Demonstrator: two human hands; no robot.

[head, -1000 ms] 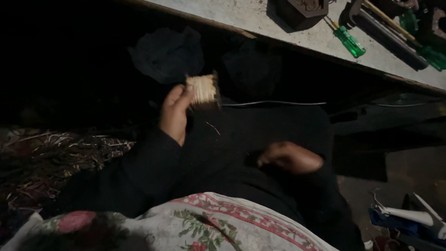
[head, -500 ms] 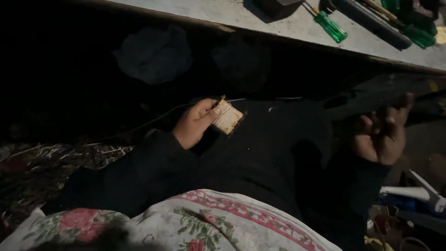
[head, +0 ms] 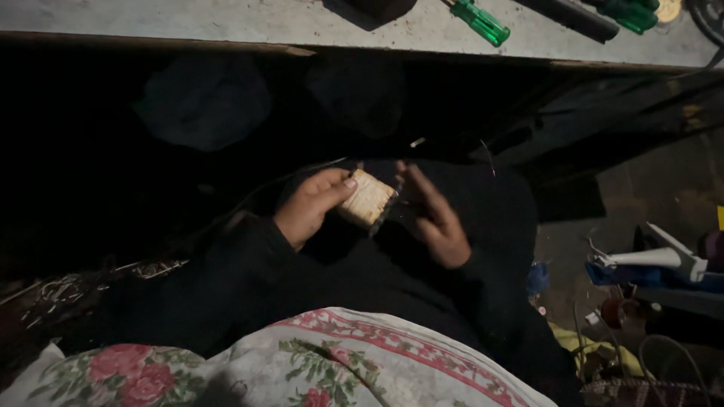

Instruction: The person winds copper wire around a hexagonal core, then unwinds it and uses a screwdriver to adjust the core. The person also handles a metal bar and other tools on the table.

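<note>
Small tan block held over dark lap, below bench edge.
Bench (head: 226, 26) across top, green screwdriver (head: 480, 20) lying on it; floral cloth (head: 317, 365) at bottom. Left hand (head: 309, 205) closed on block (head: 366, 200), thumb on top; right hand (head: 434, 215) half open, fingertips touching block's right edge.

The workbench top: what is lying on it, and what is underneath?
On the workbench lie a green-handled screwdriver, another green tool and dark objects cut off by the frame. Underneath is deep shadow; only vague dark shapes show, too dim to identify.
</note>
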